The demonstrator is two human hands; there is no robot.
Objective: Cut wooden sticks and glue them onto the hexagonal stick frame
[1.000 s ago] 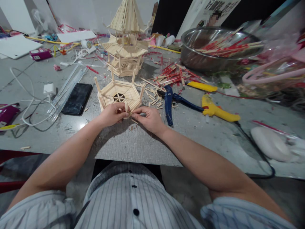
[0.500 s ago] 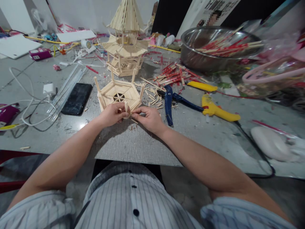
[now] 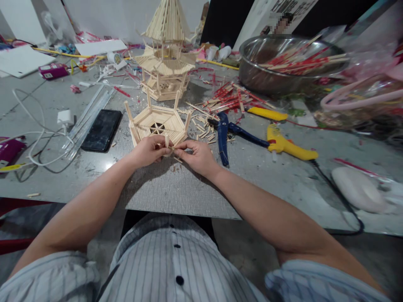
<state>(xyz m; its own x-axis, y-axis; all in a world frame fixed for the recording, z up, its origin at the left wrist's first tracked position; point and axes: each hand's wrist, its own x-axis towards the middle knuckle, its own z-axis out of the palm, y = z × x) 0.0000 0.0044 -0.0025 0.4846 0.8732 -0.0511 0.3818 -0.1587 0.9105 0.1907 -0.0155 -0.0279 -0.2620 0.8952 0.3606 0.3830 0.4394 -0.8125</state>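
A hexagonal frame of pale wooden sticks lies on the table, with short posts at its corners and a spoked opening in the middle. My left hand is closed at its near corner, fingers around the foot of an upright stick post. My right hand pinches at the same corner from the right, fingertips almost meeting the left ones. Whatever lies between the right fingertips is too small to make out. Behind the frame rises a tiered stick pagoda with a pointed roof.
Right of the frame lie cut stick pieces, blue-handled cutters, a yellow knife and a yellow glue gun. A steel bowl with red-wrapped sticks stands behind. On the left are a phone and a white charger.
Both hands stay at the frame's near corner. Only a very slight shift of the fingertips and the view shows.
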